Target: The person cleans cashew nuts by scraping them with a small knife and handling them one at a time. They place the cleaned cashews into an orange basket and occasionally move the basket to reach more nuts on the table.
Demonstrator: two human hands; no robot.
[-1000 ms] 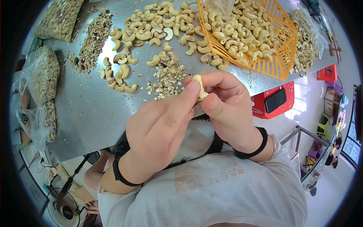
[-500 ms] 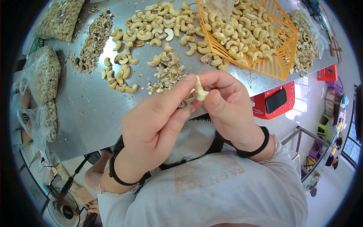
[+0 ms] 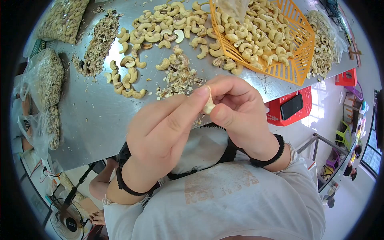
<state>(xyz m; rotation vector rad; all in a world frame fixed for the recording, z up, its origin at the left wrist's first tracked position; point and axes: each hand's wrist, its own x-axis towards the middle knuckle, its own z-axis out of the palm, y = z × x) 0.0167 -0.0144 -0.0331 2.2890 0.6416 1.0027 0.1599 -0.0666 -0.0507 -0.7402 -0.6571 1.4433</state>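
Note:
Above the table's near edge, my right hand (image 3: 240, 110) pinches a pale cashew nut (image 3: 209, 105) between thumb and fingers. My left hand (image 3: 164, 126) is closed beside it, its fingertips against the nut. A small metal blade showed in the left hand half a second ago; now those fingers cover it. Just beyond my hands lies a heap of nut skins and crumbs (image 3: 180, 78). Loose cashews (image 3: 160, 26) spread over the metal table (image 3: 92, 128), with a smaller cluster (image 3: 126, 80) to the left. An orange basket (image 3: 294, 72) full of cashews stands at the right.
Bags of nuts (image 3: 62, 20) and of crumbs (image 3: 50, 80) lie along the left side. A long pile of skins (image 3: 98, 44) is near them. Another bag of nuts (image 3: 322, 44) is at the far right. A phone (image 3: 292, 107) rests on a red stool (image 3: 306, 96) beside the table.
My left hand has rolled over and its fingers have come up against the nut, covering the blade. The cashew has tilted in my right fingers, which stay nearly in place.

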